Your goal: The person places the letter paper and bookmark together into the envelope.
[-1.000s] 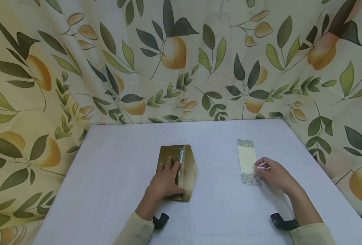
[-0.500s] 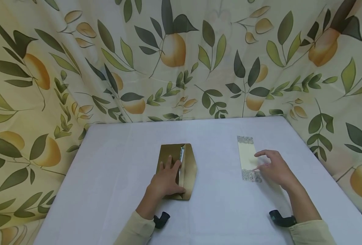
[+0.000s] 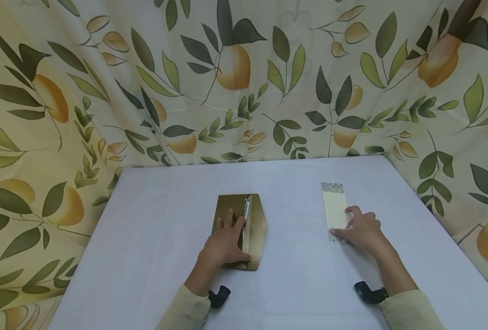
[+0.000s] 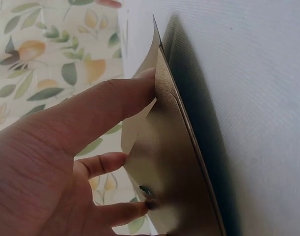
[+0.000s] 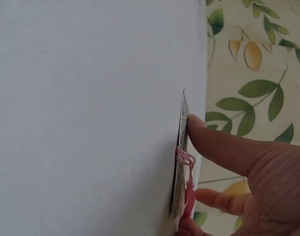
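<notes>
A gold envelope [image 3: 228, 203] lies on the table with its pointed flap [image 3: 259, 233] opened to the right. A white and blue edge of paper [image 3: 247, 207] shows in its mouth. My left hand [image 3: 222, 245] rests on the envelope, fingers spread over its body and thumb at the flap; the left wrist view shows the thumb [image 4: 135, 93] against the gold paper. To the right lies a cream bookmark [image 3: 333, 206] with silver glitter bands and a pink tassel [image 5: 190, 196]. My right hand [image 3: 365, 233] touches it, thumb on the lower band and index finger at the right edge.
A white cloth covers the table [image 3: 165, 206]. Behind and beside it hangs a curtain [image 3: 285, 137] printed with fruit and leaves. Black wrist devices [image 3: 369, 292] sit by both sleeves.
My right hand has let go of its pinch on the pink tassel, and its thumb has moved left onto the bookmark's lower band. My left hand stays on the envelope.
</notes>
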`<action>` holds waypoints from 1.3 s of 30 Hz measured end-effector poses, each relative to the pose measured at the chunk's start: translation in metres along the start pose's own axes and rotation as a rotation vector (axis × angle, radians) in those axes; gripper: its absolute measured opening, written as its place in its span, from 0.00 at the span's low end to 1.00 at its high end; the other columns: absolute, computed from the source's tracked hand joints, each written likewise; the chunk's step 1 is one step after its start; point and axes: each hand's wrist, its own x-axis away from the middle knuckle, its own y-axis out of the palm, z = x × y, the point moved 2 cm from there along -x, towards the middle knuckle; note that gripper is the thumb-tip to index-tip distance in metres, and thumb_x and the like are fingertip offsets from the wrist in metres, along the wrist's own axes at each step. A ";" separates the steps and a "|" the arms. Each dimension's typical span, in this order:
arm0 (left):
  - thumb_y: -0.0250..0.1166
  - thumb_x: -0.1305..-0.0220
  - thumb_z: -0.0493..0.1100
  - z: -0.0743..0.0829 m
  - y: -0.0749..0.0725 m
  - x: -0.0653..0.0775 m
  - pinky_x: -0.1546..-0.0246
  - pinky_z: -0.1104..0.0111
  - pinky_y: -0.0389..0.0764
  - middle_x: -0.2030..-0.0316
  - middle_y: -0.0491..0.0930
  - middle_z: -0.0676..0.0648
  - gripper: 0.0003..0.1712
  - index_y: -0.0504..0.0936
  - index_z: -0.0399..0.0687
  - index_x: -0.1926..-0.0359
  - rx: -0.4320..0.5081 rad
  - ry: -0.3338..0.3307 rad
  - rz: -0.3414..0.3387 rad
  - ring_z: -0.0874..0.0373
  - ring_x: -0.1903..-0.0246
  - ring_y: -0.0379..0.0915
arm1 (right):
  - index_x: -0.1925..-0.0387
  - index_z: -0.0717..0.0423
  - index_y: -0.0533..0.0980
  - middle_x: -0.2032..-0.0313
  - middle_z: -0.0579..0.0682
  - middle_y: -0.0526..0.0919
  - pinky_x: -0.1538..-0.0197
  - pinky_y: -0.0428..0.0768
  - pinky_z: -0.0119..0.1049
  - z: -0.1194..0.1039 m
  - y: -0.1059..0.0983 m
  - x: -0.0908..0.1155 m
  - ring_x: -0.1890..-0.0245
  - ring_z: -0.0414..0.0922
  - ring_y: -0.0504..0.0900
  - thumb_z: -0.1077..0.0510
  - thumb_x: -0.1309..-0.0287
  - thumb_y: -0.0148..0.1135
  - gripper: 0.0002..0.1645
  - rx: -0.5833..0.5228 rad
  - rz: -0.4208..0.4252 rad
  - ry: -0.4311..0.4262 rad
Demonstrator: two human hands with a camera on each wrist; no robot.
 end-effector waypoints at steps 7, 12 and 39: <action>0.77 0.59 0.57 0.002 0.000 0.001 0.61 0.42 0.73 0.28 0.43 0.38 0.51 0.61 0.56 0.36 -0.007 0.003 0.004 0.30 0.34 0.42 | 0.36 0.64 0.56 0.66 0.62 0.66 0.71 0.68 0.43 -0.007 -0.004 -0.009 0.64 0.59 0.67 0.46 0.59 0.76 0.55 -0.004 -0.074 0.005; 0.77 0.59 0.57 0.001 0.001 0.001 0.60 0.41 0.72 0.28 0.43 0.38 0.51 0.61 0.56 0.35 -0.017 -0.004 0.000 0.31 0.33 0.42 | 0.35 0.58 0.53 0.57 0.71 0.64 0.67 0.71 0.48 -0.006 -0.002 -0.014 0.62 0.61 0.70 0.49 0.61 0.77 0.57 -0.056 -0.116 -0.014; 0.78 0.61 0.58 -0.001 0.000 0.000 0.63 0.44 0.75 0.29 0.45 0.37 0.51 0.62 0.56 0.37 -0.045 -0.004 0.010 0.28 0.35 0.45 | 0.43 0.55 0.71 0.48 0.60 0.68 0.59 0.66 0.45 0.012 -0.006 -0.008 0.51 0.57 0.67 0.50 0.36 0.58 0.23 -0.362 0.004 -0.051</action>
